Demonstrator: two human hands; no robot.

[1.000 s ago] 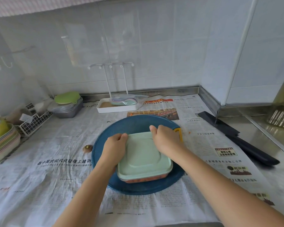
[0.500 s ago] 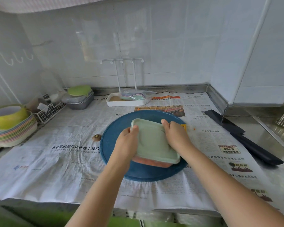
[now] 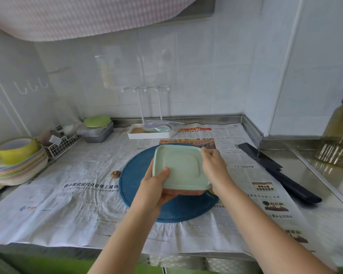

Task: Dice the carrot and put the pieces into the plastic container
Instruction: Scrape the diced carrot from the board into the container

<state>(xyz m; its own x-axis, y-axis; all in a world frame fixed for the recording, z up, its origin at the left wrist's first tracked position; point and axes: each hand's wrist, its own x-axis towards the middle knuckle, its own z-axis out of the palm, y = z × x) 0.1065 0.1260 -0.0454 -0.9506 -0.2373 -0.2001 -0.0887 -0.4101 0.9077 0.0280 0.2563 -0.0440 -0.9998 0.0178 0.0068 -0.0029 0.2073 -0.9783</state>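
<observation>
1. Step in hand (judged): carrying the closed plastic container (image 3: 179,175) away. Dicing and filling look finished, since the lid (image 3: 180,165) is on.
2. Position: the container is held in the air above the round blue board (image 3: 136,182), tilted slightly, with its near edge lower. It is not touching the board or the desk (image 3: 329,186).
3. Left hand (image 3: 153,189): grip clamped on the near-left corner, thumb (image 3: 165,172) flat on the lid, fingers underneath the base.
4. Right hand (image 3: 214,168): grip closed on the far-right corner, fingertips pinching the lid's rim there.
5. To do it well:
   - bring the box level before moving it
   - let the left palm bear the weight from below
   - use the right grip only to steady the box, not to lever the lid up
   - press each corner in turn if the seal is in doubt
   - choose a flat stretch of newspaper (image 3: 77,194) for set-down, well apart from the black knife (image 3: 275,171) lying to the right
6. Appearance:
   - square box with rounded corners
   - pale mint lid, matte, with a shallow raised panel
   - below it a translucent wall shows an orange-pink band, which I take to be the carrot pieces (image 3: 183,192)
   - fill level cannot be read
7. A small brown stub (image 3: 115,174) lies on the newspaper just left of the board, likely the carrot end
</observation>
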